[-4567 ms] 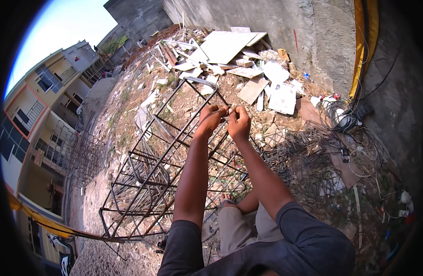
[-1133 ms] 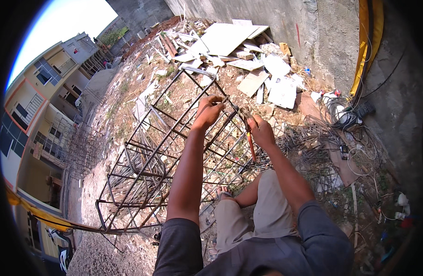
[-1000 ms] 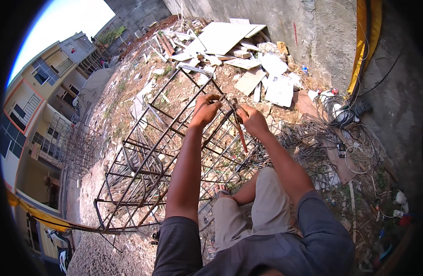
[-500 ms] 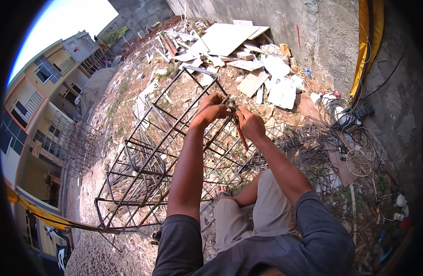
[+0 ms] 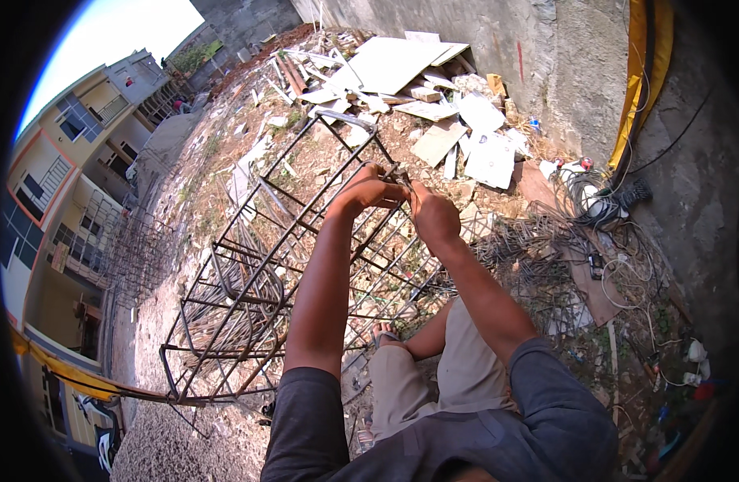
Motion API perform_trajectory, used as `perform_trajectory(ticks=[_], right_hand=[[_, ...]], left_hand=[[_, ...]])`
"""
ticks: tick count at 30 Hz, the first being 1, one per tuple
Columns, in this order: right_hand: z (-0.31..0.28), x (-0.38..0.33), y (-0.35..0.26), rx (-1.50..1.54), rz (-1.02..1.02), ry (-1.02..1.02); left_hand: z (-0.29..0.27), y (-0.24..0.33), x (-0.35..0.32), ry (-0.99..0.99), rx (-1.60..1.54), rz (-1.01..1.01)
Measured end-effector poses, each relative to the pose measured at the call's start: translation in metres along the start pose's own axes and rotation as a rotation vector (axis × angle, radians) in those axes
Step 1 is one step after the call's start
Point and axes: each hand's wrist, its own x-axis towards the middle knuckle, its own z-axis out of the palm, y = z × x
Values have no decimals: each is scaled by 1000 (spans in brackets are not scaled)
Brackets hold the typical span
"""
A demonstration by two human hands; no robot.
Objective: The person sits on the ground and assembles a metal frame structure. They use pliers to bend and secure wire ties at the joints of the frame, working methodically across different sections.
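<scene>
A long rebar cage [image 5: 249, 281] of rusty steel bars and stirrups lies on the rubble in front of me. Both my arms reach out to one joint on its upper bar [image 5: 399, 178]. My left hand [image 5: 369, 190] pinches the bar at that joint, fingers closed. My right hand [image 5: 433, 215] is a closed fist just right of it, thumb pressed toward the same joint. The red-handled tying tool it held a moment ago is hidden inside the fist. I am crouched, with my bent knee [image 5: 474, 377] and bare foot [image 5: 385, 336] under the cage's near end.
A heap of loose tie wire and bent bars [image 5: 530, 257] lies to the right. Broken white boards and debris [image 5: 433, 96] are piled beyond the cage by a concrete wall [image 5: 562, 64]. Cables and a yellow tarp edge [image 5: 638, 88] are at the far right. Buildings stand on the left.
My right hand, which was lower and holding a red-handled tool, has come up to the joint beside my left hand. The left hand has stayed on the bar.
</scene>
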Motion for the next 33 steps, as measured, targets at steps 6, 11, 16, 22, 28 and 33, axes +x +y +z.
perform_trajectory(ticks=[6, 11, 16, 22, 28, 33], right_hand=[[5, -2, -5, 87, 50, 29], [16, -1, 2, 212, -41, 178], [2, -13, 5, 573, 110, -161], [30, -24, 34, 717, 229, -369], [14, -18, 25, 356, 139, -244], [-2, -18, 15, 110, 212, -343]], left_hand=[[-2, 11, 2, -136, 140, -151], [-5, 5, 5, -145, 29, -119], [-6, 4, -1, -136, -6, -122], [2, 13, -2, -105, -14, -77], [1, 8, -6, -95, -7, -50], [1, 6, -4, -79, 7, -18]])
